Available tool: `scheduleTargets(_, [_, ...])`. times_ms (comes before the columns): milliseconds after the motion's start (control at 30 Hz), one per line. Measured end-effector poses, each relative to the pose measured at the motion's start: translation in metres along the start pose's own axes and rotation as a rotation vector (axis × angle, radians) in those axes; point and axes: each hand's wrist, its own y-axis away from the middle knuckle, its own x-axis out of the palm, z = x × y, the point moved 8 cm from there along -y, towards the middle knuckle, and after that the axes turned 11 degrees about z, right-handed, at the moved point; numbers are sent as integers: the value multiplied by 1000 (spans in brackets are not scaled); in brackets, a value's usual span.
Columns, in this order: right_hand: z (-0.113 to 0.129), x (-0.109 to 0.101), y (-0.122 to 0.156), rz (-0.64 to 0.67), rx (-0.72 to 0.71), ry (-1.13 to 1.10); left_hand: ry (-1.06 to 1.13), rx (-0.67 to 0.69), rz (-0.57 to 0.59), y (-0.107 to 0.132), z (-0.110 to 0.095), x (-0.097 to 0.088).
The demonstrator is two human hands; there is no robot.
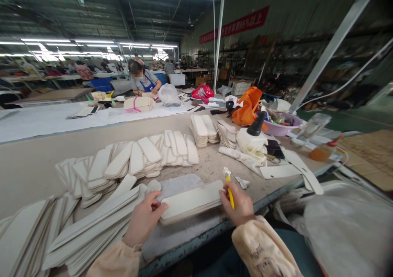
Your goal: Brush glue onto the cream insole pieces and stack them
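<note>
A small stack of long white rounded strips (192, 201) lies on a grey pad (181, 185) at the near edge of the workbench (33, 166). My left hand (144, 219) pinches the stack's left end with curled fingers. My right hand (238, 205) rests at the stack's right end and grips a yellow-handled glue brush (229, 187), its white tip pointing up. Both sleeves are pale fabric covers.
Fanned rows of white strips (138, 158) and longer strips (76, 232) cover the bench to the left. Neat stacks (203, 130), a white glue bottle with a black nozzle (253, 138), a purple basin (281, 125) and an orange bag (247, 105) sit on the right. A person (143, 82) works at a far table.
</note>
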Motion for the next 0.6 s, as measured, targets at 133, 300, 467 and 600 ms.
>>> scheduleTargets(133, [-3, -2, 0, -36, -9, 29, -61, 0, 15, -2, 1, 1])
scheduleTargets(300, [31, -24, 6, -183, -183, 120, -120, -14, 39, -5, 5, 3])
scheduleTargets(467, [97, 2, 20, -103, -462, -69, -160, -41, 44, -12, 12, 4])
scheduleTargets(600, [134, 53, 26, 42, -578, -102, -143, -41, 56, -16, 15, 4])
